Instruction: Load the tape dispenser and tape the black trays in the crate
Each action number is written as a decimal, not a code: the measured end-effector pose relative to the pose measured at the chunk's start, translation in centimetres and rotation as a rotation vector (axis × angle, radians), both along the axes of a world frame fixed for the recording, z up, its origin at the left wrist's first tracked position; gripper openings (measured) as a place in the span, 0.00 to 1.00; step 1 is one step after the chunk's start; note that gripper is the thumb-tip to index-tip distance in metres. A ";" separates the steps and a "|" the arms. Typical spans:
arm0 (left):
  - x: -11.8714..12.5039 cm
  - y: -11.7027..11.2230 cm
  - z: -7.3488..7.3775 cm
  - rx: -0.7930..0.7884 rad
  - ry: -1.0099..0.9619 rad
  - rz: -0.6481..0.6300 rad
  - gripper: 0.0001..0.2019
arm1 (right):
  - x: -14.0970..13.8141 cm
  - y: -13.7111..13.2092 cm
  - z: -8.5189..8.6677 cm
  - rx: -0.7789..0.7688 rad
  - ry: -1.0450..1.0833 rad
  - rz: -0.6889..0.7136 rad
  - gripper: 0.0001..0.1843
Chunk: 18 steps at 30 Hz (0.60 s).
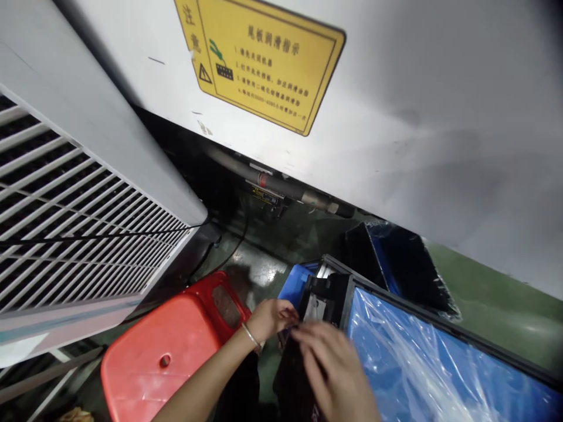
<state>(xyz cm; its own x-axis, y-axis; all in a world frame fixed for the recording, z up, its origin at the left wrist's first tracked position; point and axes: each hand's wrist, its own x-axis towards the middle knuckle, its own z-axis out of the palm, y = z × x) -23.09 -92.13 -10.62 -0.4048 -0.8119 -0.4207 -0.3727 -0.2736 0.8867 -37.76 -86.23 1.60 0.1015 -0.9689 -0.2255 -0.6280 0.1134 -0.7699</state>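
Grip: left hand and right hand were close together with curled fingers, and whether either pinched anything was unclear | Item: dark piece lay beneath them | Around: black-framed tray right, blue crate far, red plastic stool left | Progress: unclear | Hidden: fingers blurred, dark piece cut off

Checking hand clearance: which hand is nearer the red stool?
Left. The left hand is just beside the red plastic stool, its forearm running along the stool's edge. The right hand is farther away, on the left hand's far side.
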 end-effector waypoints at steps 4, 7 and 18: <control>0.4 -0.3 1.1 -0.006 -0.043 -0.001 0.09 | -2.2 -8.2 2.6 0.094 0.748 0.611 0.18; 0.6 -0.5 1.7 -0.008 -0.075 -0.011 0.08 | -0.7 -10.1 2.4 0.169 0.906 0.583 0.30; 1.2 -1.6 2.1 -0.091 -0.141 -0.100 0.03 | 0.5 -10.5 0.4 0.356 1.012 0.696 0.40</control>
<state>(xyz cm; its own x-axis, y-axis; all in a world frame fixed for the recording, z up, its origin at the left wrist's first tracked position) -21.91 -93.72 -8.49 -0.4281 -0.8076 -0.4056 -0.5161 -0.1500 0.8433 -37.29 -96.69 2.05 0.1927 -0.6513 -0.7339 -0.9232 -0.3738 0.0893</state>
